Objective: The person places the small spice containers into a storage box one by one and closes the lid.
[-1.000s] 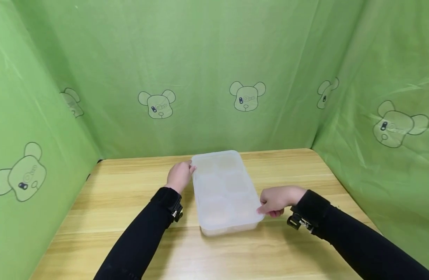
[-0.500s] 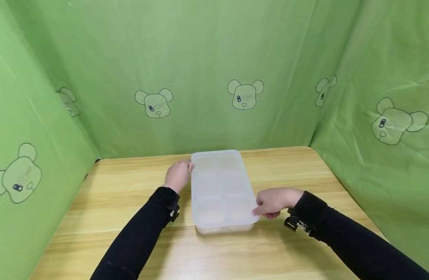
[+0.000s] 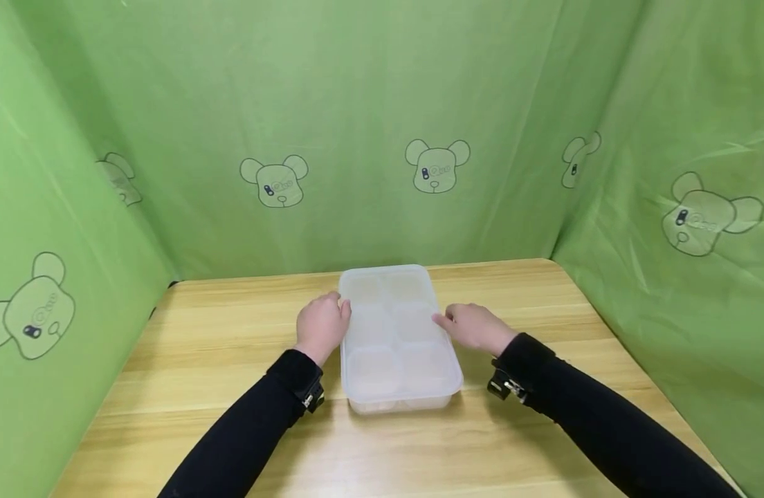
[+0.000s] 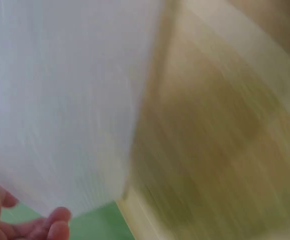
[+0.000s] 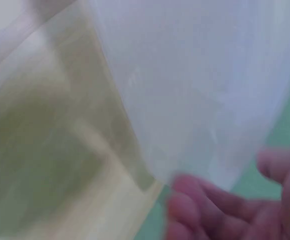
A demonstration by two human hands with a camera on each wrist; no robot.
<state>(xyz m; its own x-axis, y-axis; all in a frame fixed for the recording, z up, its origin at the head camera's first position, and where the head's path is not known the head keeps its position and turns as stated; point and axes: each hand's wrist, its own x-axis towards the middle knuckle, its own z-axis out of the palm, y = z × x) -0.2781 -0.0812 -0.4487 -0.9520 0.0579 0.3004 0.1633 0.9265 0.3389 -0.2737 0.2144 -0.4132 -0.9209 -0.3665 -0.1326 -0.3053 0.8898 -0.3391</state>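
A translucent white plastic storage box (image 3: 391, 360) with a frosted lid sits on the table, its long sides running away from me. Several rounded compartments show faintly through the lid. My left hand (image 3: 322, 321) is at the left long edge towards the far end, thumb right at the lid's rim. At the right long edge, about halfway along, is my right hand (image 3: 478, 325), its thumb tip overlapping the rim. In both wrist views a gap shows between thumb and loosely bent fingers, such as the right hand's fingers (image 5: 205, 205), with the box blurred beside them.
The wooden table (image 3: 232, 387) carries the box. Green cloth (image 3: 357, 83) printed with bear heads stands behind it and on both sides. Each wrist wears a black strap with a small camera, such as the right wrist camera (image 3: 503, 387).
The right hand has moved from the box's near right corner to halfway up its right edge. The left hand has shifted slightly nearer and its thumb has lifted into sight. The box turned slightly earlier.
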